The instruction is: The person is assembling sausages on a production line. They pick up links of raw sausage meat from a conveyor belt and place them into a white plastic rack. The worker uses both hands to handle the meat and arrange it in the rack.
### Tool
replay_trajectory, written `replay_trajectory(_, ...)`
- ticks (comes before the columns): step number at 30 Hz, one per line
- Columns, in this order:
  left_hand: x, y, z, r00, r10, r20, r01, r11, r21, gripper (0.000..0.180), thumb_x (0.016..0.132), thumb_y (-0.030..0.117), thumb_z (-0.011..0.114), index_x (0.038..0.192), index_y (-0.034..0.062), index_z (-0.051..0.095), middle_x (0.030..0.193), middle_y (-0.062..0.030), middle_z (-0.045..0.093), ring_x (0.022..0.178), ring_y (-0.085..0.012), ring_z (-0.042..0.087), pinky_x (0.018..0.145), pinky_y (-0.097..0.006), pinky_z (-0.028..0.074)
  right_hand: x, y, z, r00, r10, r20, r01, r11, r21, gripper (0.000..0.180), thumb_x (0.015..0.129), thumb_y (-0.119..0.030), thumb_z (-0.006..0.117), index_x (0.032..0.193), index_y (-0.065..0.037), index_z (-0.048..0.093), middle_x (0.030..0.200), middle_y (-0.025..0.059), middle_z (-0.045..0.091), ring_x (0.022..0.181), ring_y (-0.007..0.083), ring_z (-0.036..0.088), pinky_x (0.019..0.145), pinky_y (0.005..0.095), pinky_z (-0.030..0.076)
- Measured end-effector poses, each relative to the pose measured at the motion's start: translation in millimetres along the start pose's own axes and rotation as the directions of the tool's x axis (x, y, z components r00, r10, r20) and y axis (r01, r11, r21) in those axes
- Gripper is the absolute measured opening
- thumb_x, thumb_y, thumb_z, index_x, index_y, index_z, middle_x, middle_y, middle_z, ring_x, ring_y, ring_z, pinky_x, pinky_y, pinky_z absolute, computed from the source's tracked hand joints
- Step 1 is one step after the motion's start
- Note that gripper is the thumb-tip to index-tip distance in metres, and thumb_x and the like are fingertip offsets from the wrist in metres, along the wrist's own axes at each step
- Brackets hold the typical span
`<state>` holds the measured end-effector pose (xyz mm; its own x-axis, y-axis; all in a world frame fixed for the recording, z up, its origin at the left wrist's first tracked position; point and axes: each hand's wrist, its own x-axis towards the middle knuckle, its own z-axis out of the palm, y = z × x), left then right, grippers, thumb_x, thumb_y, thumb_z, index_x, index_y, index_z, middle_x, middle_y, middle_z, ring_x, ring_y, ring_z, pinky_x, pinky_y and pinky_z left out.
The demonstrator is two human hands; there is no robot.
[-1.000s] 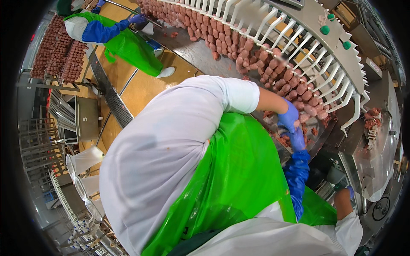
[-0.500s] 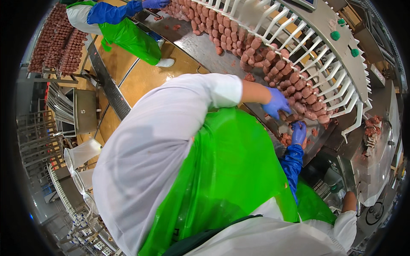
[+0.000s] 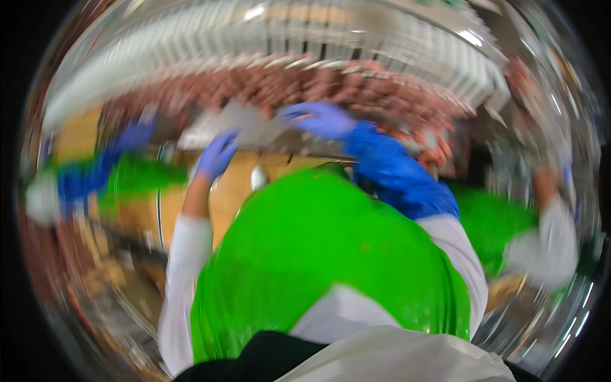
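My left hand (image 3: 217, 155), in a thin purple glove, is raised in front of the steel table (image 3: 235, 121). Its fingers are stretched out and it holds nothing. My right hand (image 3: 323, 121), gloved the same way with a blue sleeve cover (image 3: 398, 172), reaches leftward over the table with fingers extended. It is just below the linked sausages (image 3: 318, 86), which hang in bunches along a curved row of white prongs (image 3: 299, 35). Nothing shows in its grasp, though motion blurs the picture. Loose meat scraps (image 3: 436, 149) lie on the table to the right.
At the left stands a co-worker in a green apron (image 3: 140, 178) and blue sleeves. Another person's sleeve (image 3: 541, 248) and green apron show at the right. Tan floor (image 3: 232, 197) lies beyond my own green apron (image 3: 318, 242).
The view has swung left and levelled. Both hands have come away from the sausages at the right end of the prongs; my left hand has drawn back toward me.
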<state>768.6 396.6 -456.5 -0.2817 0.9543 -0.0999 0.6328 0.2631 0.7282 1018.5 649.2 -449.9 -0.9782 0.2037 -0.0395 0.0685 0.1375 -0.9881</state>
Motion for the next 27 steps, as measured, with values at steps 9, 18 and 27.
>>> replay_trajectory(9, -166.8, -151.9, -72.3, 0.955, -0.294, 0.032, 0.282, 0.872, -0.4, 0.035, 0.096, 0.003, 0.051, 0.13, -0.0012, 0.056, 0.129, -0.0123, 0.059, 0.116, -0.0208, 0.058, 0.101, -0.031, 0.043, 234.4, -29.3, 191.2, 0.951, 0.084, -0.298, -0.08, 0.996, 0.026, 0.04, 0.088, -0.03, 0.06, 0.111, 0.002, 0.057, 0.1, 0.0215, 0.068, 0.089, 0.0354, 0.068, 0.078, 0.0452, 0.054)
replay_trajectory(18, -178.2, -179.6, -110.8, 0.973, -0.212, 0.089, 0.23, 0.881, -0.412, 0.034, 0.095, 0.003, 0.051, 0.128, 0.0, 0.058, 0.123, -0.0133, 0.062, 0.112, -0.0201, 0.06, 0.099, -0.031, 0.045, 259.5, 6.6, 187.1, 0.928, 0.043, -0.371, -0.116, 0.978, -0.175, 0.036, 0.094, -0.035, 0.053, 0.095, -0.001, 0.066, 0.088, 0.0139, 0.07, 0.077, 0.0268, 0.068, 0.073, 0.0383, 0.054)
replay_trajectory(27, -111.3, -151.0, -135.9, 0.993, 0.031, 0.112, -0.017, 0.993, -0.117, 0.031, 0.095, 0.014, 0.056, 0.122, -0.0001, 0.062, 0.119, -0.0141, 0.065, 0.111, -0.0232, 0.061, 0.099, -0.032, 0.045, 221.5, -20.6, 160.3, 0.99, -0.016, -0.144, 0.001, 0.995, -0.102, 0.033, 0.095, -0.034, 0.048, 0.09, -0.006, 0.063, 0.082, 0.0078, 0.066, 0.069, 0.0193, 0.061, 0.064, 0.0362, 0.049)
